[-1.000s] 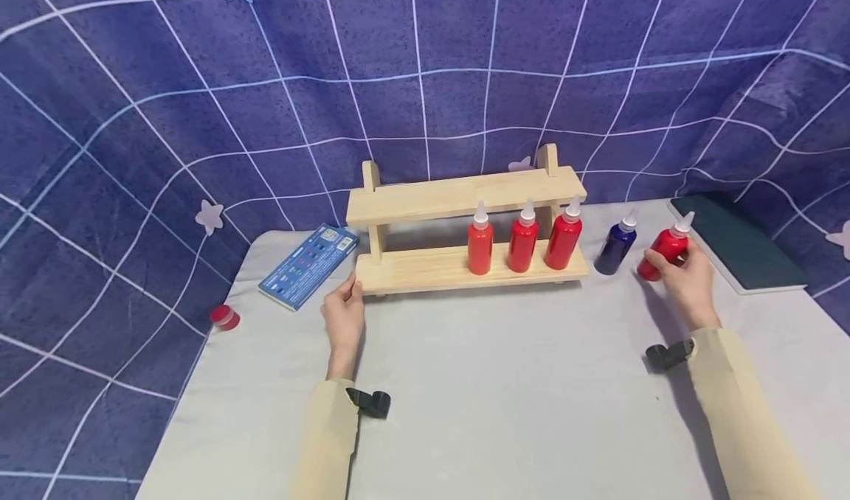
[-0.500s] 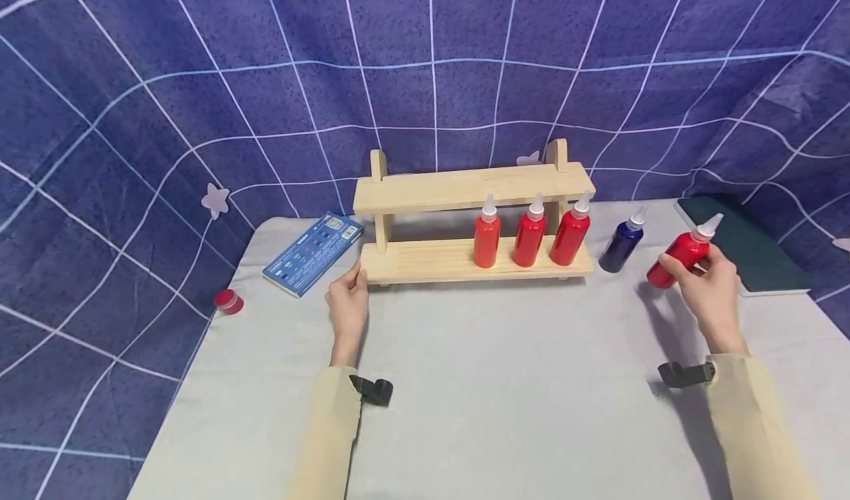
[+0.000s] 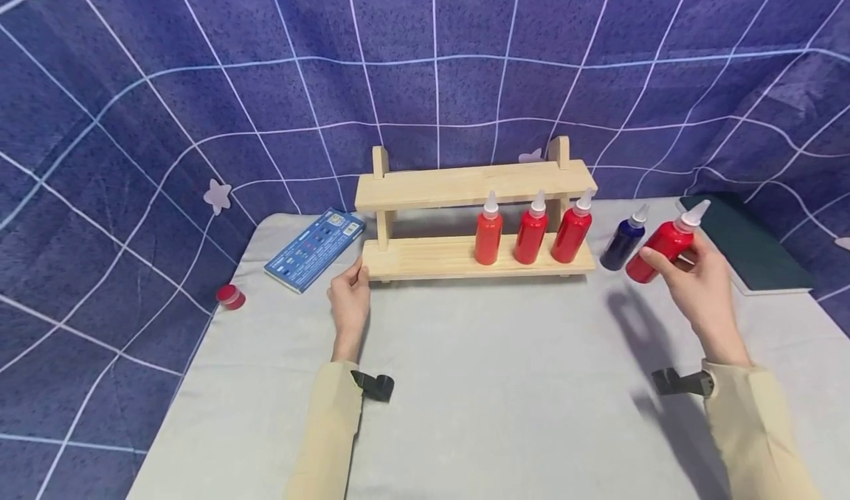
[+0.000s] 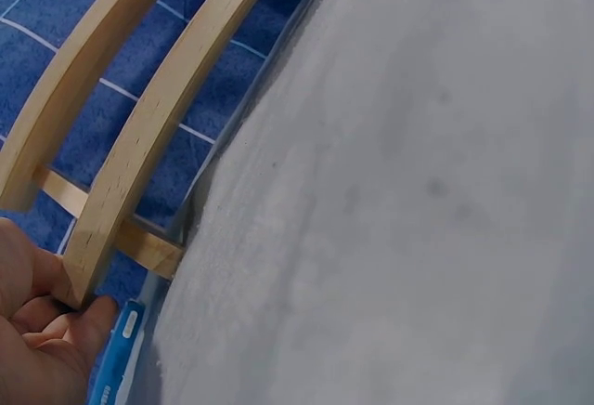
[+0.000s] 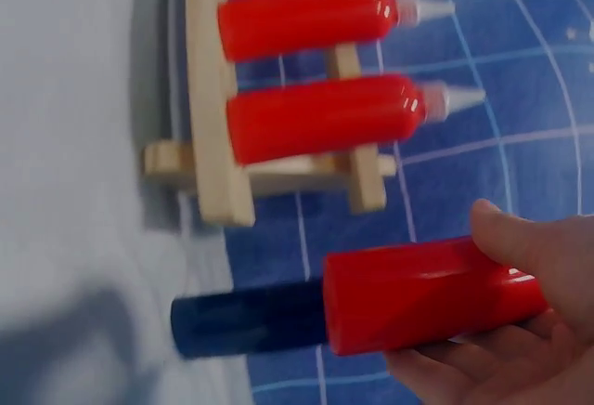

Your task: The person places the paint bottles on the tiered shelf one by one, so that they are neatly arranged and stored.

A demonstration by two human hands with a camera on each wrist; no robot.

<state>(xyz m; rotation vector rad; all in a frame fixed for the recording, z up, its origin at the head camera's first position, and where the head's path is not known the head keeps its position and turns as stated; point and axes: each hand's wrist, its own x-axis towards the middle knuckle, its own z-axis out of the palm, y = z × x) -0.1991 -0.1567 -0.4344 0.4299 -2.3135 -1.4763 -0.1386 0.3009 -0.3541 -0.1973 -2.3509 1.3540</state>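
Observation:
My right hand (image 3: pixel 705 293) grips a red squeeze bottle (image 3: pixel 664 248), tilted, its white nozzle pointing up and right. Its shadow falls apart from it on the cloth. Right beside it stands a dark blue bottle (image 3: pixel 623 242), partly covered by the red one in the right wrist view. A two-tier wooden rack (image 3: pixel 425 258) has three red bottles (image 3: pixel 529 236) upright on the right of its lower shelf. At the rack's left end, my left hand (image 3: pixel 349 302) pinches the lower shelf's corner between thumb and fingers, as the left wrist view (image 4: pixel 79 298) shows.
Behind the left hand lies a blue printed box (image 3: pixel 315 249). A small red-lidded jar (image 3: pixel 230 297) sits at the table's left edge. A dark green book (image 3: pixel 747 242) lies at the far right. A blue gridded curtain (image 3: pixel 425 87) hangs behind the white-clothed table (image 3: pixel 505 389).
The right hand has raised the red bottle off the table and brought it left, toward the blue bottle. The left hand stays on the rack's corner. The head view has shifted slightly.

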